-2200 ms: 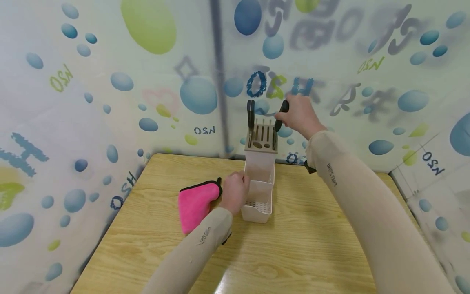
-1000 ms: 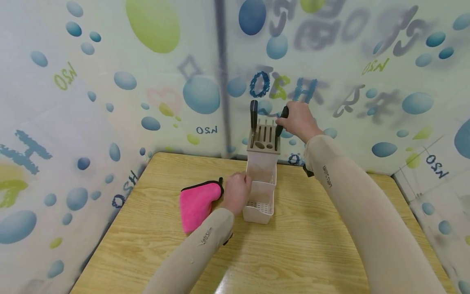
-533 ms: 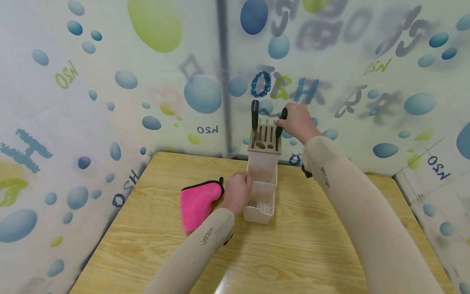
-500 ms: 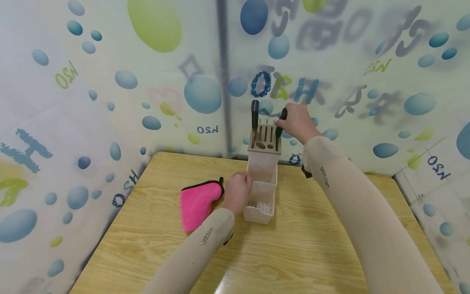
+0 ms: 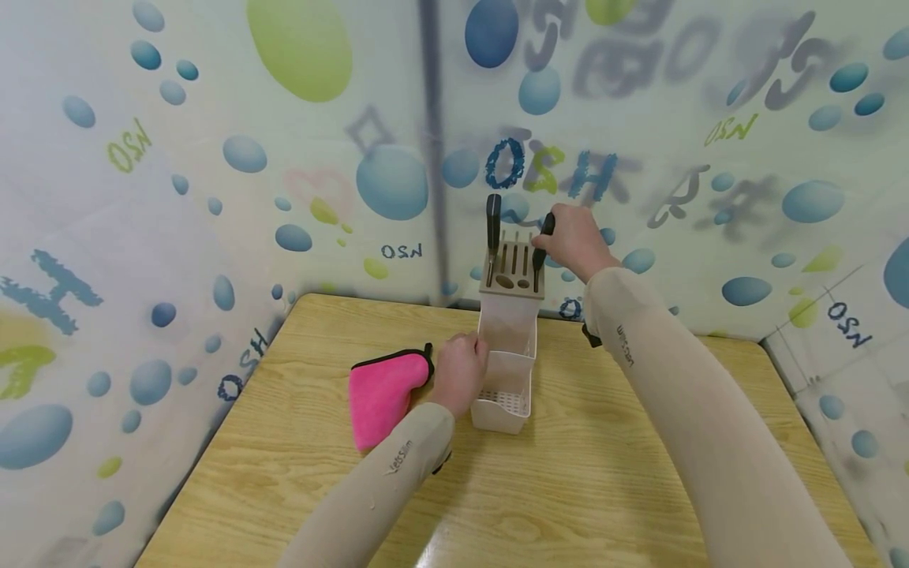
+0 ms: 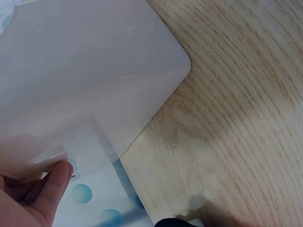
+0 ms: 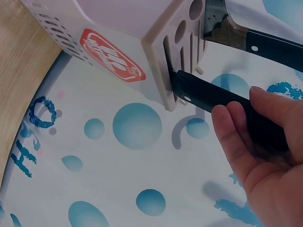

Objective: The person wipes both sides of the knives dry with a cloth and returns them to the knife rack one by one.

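Note:
A beige, tiered knife holder (image 5: 500,416) with a slotted brown top (image 5: 513,285) stands near the back of the table. My left hand (image 5: 458,372) grips its left side wall; in the left wrist view, thumb and fingers (image 6: 53,187) pinch the pale plastic edge. My right hand (image 5: 578,238) holds the black handle of a knife (image 7: 201,92) at the rightmost slot. Its blade is hidden inside the holder. A second black-handled knife (image 5: 493,222) stands in the leftmost slot, part of its metal blade (image 7: 218,23) showing above the top.
A pink cloth (image 5: 383,394) with black edging lies left of the holder, beside my left forearm. The wooden table (image 5: 604,473) meets a bubble-patterned wall covering (image 5: 341,260) just behind the holder. Between the knives are more slots and round holes.
Over the two seconds, my right hand and the knife have sunk slightly at the slot. My left hand keeps its grip on the holder. The view has shifted a little.

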Available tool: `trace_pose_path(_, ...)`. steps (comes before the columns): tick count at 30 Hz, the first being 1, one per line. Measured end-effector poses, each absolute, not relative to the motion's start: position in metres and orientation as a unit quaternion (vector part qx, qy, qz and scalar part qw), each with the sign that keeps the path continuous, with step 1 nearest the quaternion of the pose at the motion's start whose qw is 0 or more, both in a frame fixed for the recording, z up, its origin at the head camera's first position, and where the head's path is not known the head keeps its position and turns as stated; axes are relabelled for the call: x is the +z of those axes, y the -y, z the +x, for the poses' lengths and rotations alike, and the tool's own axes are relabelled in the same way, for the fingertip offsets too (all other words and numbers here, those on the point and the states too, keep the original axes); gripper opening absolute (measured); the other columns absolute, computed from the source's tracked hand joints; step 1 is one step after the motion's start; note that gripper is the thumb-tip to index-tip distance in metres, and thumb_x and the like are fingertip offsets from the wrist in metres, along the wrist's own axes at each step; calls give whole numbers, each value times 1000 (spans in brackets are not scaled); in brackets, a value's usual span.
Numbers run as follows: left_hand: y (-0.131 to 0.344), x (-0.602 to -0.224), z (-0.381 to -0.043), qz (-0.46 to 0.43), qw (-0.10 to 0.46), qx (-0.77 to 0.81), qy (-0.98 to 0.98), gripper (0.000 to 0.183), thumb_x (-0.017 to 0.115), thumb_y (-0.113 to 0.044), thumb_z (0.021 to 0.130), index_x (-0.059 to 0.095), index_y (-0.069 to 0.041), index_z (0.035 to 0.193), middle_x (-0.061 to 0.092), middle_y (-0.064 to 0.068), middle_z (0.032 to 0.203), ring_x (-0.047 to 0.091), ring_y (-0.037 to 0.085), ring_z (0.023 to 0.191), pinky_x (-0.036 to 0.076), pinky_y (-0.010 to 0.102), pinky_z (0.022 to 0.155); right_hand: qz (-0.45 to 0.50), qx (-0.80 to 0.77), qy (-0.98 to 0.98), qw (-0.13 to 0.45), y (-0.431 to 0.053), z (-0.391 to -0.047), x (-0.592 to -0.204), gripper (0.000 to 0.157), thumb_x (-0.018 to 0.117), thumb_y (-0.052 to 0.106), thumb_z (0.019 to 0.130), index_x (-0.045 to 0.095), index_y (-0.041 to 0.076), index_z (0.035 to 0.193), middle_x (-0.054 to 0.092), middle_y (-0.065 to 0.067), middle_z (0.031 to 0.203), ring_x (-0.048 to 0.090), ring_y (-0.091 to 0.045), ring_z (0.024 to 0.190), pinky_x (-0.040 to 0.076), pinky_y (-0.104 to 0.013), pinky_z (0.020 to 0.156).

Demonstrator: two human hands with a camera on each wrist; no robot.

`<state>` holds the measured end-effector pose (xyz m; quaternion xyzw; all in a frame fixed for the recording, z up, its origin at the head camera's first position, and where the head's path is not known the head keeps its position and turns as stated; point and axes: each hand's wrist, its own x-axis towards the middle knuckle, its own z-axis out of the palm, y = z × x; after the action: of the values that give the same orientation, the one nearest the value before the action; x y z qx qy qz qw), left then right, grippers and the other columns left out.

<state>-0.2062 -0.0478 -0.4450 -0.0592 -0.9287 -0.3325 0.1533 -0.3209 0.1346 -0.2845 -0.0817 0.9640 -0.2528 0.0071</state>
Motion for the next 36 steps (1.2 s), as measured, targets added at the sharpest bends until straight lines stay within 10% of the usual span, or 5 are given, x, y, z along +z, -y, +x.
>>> trace_pose_path(29, 59, -441, -212, -51, 65, -346, 935, 38, 51, -12, 106, 53, -11, 68, 49, 2, 65, 46, 15, 59, 41, 25, 50, -90, -333, -939, 17, -177, -298, -307, 40, 58, 30, 106, 60, -3, 128, 65, -25, 121, 68, -37, 98, 56, -52, 88)
trace_pose_path(36, 80, -439, -211, -68, 31, -352, 933, 37, 54, -22, 107, 68, 3, 130, 72, 18, 121, 68, 32, 114, 58, 47, 98, -111, -299, -947, 42, -208, -278, -310, 44, 49, 33, 109, 62, 0, 136, 63, -25, 131, 62, -41, 116, 53, -58, 95)
